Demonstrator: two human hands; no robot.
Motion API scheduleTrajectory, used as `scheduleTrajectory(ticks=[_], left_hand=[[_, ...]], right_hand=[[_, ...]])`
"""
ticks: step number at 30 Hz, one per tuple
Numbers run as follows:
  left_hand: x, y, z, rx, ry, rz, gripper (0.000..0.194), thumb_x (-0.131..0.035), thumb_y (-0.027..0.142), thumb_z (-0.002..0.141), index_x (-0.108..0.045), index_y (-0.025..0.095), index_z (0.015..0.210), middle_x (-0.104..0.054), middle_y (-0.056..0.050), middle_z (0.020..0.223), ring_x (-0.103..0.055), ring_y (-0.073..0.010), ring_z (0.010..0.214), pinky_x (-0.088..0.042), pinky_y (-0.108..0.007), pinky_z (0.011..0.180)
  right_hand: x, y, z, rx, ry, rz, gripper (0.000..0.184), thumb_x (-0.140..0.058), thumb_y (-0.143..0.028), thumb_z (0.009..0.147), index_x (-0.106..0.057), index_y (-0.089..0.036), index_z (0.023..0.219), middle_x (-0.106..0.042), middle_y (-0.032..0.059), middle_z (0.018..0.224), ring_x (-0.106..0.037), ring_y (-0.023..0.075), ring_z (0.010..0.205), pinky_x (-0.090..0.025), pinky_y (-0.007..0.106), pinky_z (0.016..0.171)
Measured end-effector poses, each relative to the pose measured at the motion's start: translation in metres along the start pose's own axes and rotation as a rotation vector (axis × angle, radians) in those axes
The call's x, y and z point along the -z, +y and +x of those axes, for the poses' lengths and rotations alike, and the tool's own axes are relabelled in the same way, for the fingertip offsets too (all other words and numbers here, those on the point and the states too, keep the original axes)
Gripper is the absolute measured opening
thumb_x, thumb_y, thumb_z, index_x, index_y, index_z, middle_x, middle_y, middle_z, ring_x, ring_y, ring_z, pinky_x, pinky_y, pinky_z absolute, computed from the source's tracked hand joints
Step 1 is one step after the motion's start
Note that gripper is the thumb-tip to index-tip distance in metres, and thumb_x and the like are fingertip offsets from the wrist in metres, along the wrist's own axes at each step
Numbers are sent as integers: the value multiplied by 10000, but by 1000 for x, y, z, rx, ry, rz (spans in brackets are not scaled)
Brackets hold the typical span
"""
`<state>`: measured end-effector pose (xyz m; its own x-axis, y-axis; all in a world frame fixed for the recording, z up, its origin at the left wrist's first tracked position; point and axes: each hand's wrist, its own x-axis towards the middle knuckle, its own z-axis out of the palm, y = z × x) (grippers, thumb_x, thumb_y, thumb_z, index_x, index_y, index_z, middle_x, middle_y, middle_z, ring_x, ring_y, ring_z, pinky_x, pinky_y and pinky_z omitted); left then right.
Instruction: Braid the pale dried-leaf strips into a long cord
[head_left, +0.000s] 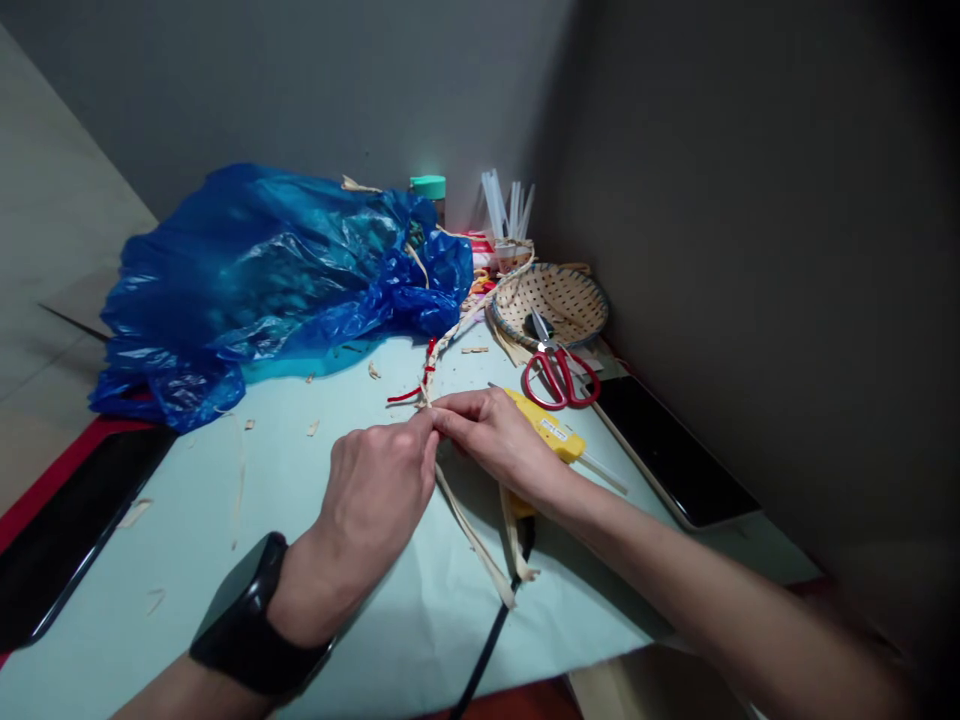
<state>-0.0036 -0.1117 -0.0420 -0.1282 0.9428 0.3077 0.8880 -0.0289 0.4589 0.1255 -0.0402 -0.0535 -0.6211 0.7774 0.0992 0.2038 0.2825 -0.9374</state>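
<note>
A pale braided straw cord [454, 332] runs from the back of the table to my fingertips, with a red tie [430, 366] wound round it near its front end. My left hand [382, 475] pinches the cord from the left, a dark watch on its wrist. From the right, my right hand [499, 440] has thumb and forefinger closed on the same spot, touching the left fingers. Loose straw strands [471, 535] hang below toward the table's front. Just behind the right hand lies a yellow glue gun [551, 428], partly covered by it.
Red-handled scissors [555, 375] lean on a woven basket [581, 300] at the back right. A phone [671, 450] lies on the right, another dark device [82, 520] on the left. A blue plastic bag [292, 280] fills the back left. Clear glue sticks [506, 205] stand behind; a black cable [491, 640] crosses the front.
</note>
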Motion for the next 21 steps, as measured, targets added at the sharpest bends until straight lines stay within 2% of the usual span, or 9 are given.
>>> scheduleTrajectory(ticks=[4, 8, 10, 14, 18, 21], left_hand=[[-2, 2, -2, 21, -4, 31, 140, -576, 252, 820, -676, 212, 731, -465, -14, 479, -321, -165, 415, -108, -294, 555], [1, 6, -3, 63, -6, -50, 110, -606, 236, 795, -679, 222, 713, -453, -3, 465, -301, -161, 412, -107, -288, 552], [6, 5, 0, 62, -44, -110, 96, -608, 231, 791, -694, 239, 748, -520, -16, 501, -372, -177, 442, -154, -284, 549], [23, -6, 11, -43, -243, -205, 162, -550, 254, 836, -709, 253, 807, -684, -34, 704, -555, -197, 605, -308, -262, 590], [41, -21, 19, -35, -459, -336, 227, -564, 307, 828, -666, 219, 646, -622, -11, 544, -521, -152, 454, -333, -225, 469], [51, -27, 19, 24, -584, -409, 170, -574, 319, 832, -694, 223, 760, -668, -16, 592, -546, -141, 402, -385, -215, 437]], right_hand=[[-7, 1, 0, -99, -38, 243, 259, -512, -306, 858, -644, -122, 733, -503, -26, 592, -409, 79, 531, -308, 210, 522], [-11, 4, 0, -144, 13, 286, 233, -551, -299, 826, -613, -134, 674, -481, -43, 531, -386, 71, 484, -271, 209, 483], [-10, 4, 0, -136, 30, 297, 239, -557, -300, 823, -597, -137, 654, -475, -46, 526, -381, 70, 487, -265, 212, 486], [-5, 0, 1, -146, 37, 318, 252, -569, -340, 833, -635, -131, 710, -478, -46, 555, -362, 68, 503, -250, 218, 492], [-3, -5, 0, -202, 38, 345, 233, -600, -336, 821, -701, -132, 768, -530, -38, 568, -363, 62, 491, -241, 214, 482], [-3, -5, -1, -233, 40, 399, 211, -614, -317, 810, -733, -144, 793, -643, -6, 676, -387, 50, 481, -261, 204, 471]])
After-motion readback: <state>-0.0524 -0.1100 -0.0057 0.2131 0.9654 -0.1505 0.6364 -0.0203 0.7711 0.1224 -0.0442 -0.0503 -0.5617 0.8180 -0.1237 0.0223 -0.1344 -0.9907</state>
